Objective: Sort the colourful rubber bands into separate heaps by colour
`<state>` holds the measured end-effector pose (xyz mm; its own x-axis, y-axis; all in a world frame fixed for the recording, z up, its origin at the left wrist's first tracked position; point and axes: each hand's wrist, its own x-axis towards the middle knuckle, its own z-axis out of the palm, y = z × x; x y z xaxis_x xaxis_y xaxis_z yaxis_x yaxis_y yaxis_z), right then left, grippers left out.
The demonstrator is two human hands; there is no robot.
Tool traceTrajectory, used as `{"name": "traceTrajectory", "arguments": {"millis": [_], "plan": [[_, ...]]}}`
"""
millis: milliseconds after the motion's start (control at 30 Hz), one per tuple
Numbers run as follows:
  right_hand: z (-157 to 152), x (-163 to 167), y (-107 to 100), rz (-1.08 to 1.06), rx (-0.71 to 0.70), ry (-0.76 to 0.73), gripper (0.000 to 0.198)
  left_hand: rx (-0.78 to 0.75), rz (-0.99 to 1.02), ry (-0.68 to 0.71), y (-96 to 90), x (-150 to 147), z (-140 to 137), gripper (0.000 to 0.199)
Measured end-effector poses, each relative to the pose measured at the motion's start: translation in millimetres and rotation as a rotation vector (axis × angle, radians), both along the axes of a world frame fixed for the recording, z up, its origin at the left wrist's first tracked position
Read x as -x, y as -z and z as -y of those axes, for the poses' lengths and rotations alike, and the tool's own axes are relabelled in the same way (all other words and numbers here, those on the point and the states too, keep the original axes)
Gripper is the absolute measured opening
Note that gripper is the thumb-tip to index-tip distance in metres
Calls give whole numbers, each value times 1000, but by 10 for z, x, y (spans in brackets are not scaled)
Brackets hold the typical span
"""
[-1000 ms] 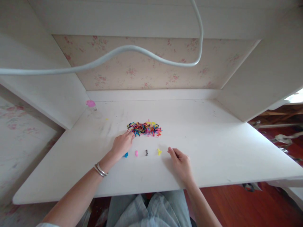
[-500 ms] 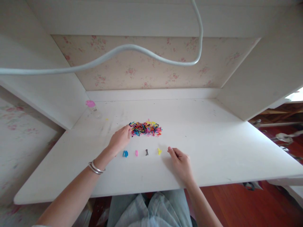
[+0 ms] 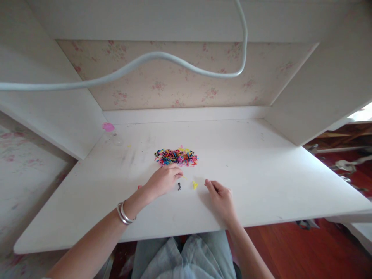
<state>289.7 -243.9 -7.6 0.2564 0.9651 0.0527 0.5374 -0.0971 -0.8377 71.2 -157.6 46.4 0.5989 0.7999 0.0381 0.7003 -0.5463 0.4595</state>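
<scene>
My left hand is closed in a pinch on a yellow rubber band, which sticks out past the fingertips, just in front of the pile. The heap of small multicoloured rubber bands lies mid-table. Below it sit a black rubber band and a small group of yellow rubber bands. A bit of red band peeks out by my left wrist. The blue and pink bands are hidden under my left hand. To the right of the yellow group, my right hand rests curled shut; its inside is hidden.
A clear bottle with a pink top stands at the back left of the white table. A white cable hangs across the upper view. White side panels and a floral back wall enclose the table.
My left hand has moved right and toward me from the pile's left end, now with a yellow rubber band, covering the blue and pink bands. My right hand has stayed put.
</scene>
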Motion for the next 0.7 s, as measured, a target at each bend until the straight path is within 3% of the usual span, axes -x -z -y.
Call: {"name": "traceTrajectory", "arguments": {"millis": [267,700], "plan": [[2,1,-20,9,1,-3,51,39,-79,222,47,-245,-5,23],[0,-9,-3,-27,2,-5,49,15,-127,257,143,-426,-44,33]]}}
